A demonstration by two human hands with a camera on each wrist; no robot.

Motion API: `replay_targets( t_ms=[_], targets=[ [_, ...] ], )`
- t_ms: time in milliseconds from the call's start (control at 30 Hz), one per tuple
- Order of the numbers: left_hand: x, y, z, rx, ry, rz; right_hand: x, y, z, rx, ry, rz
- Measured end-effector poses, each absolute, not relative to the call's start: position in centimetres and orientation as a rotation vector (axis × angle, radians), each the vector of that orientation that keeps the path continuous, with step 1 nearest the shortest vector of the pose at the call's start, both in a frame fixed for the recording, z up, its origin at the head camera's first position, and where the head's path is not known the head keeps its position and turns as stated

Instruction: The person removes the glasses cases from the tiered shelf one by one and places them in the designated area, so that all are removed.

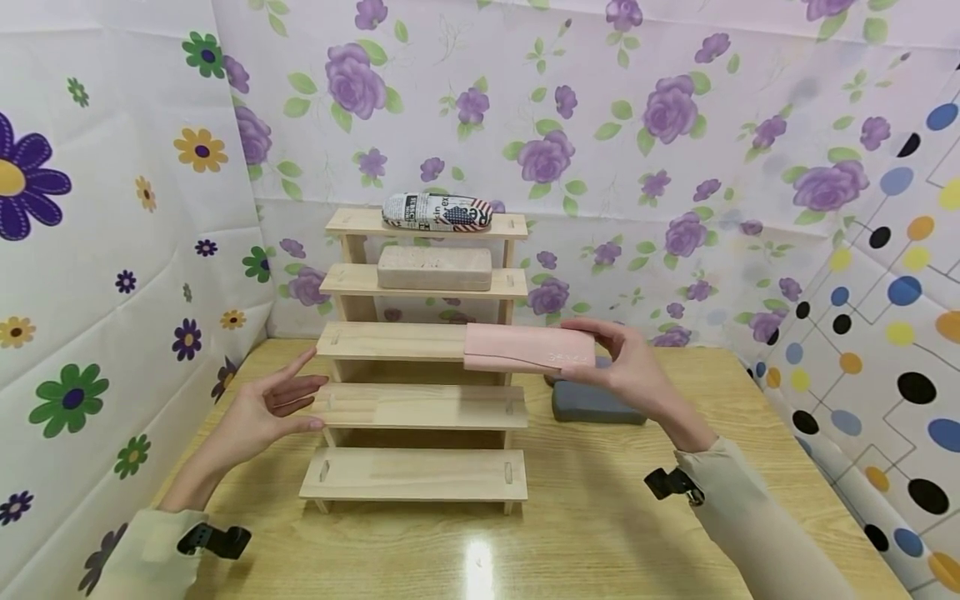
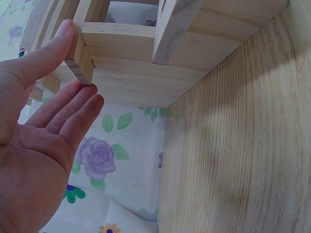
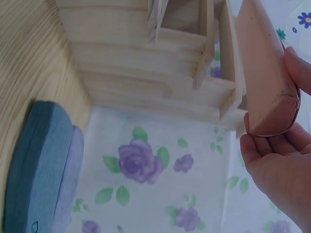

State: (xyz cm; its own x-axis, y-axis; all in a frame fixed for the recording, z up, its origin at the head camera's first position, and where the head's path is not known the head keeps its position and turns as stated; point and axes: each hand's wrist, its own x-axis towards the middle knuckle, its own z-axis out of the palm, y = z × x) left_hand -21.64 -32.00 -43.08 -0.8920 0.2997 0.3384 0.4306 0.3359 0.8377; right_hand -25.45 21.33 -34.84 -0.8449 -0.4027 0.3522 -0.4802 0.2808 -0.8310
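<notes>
A pink glasses case (image 1: 525,347) is gripped at its right end by my right hand (image 1: 626,367). In the head view the case overlaps the right end of the middle board of a stepped wooden rack (image 1: 397,342). The right wrist view shows the pink case (image 3: 267,73) tilted, with the thumb on one side and fingers beneath its end. My left hand (image 1: 258,412) is at the rack's left side, palm showing. Its thumb and fairly straight fingertips (image 2: 90,92) touch the end of one board (image 2: 80,58).
On the rack's top board lies a newsprint-patterned case (image 1: 437,212); a beige case (image 1: 435,268) sits one board lower. A dark blue-grey case (image 1: 596,403) lies on the wooden table (image 1: 600,517) right of the rack, with a purplish case (image 3: 68,179) against it. Patterned cloths (image 1: 660,208) hang around the table.
</notes>
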Motion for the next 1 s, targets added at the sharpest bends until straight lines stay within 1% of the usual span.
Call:
replay_targets(
  t_ms=[267,1000],
  targets=[
    [-21.6,-32.0,-43.3,-0.689,-2.455,-1.617,-25.0,24.2,-35.5,0.887,-2.410,1.646],
    [-21.7,-32.0,-43.2,-0.684,-2.456,-1.610,-23.2,32.3,-39.3,0.802,-2.488,1.620]
  ],
)
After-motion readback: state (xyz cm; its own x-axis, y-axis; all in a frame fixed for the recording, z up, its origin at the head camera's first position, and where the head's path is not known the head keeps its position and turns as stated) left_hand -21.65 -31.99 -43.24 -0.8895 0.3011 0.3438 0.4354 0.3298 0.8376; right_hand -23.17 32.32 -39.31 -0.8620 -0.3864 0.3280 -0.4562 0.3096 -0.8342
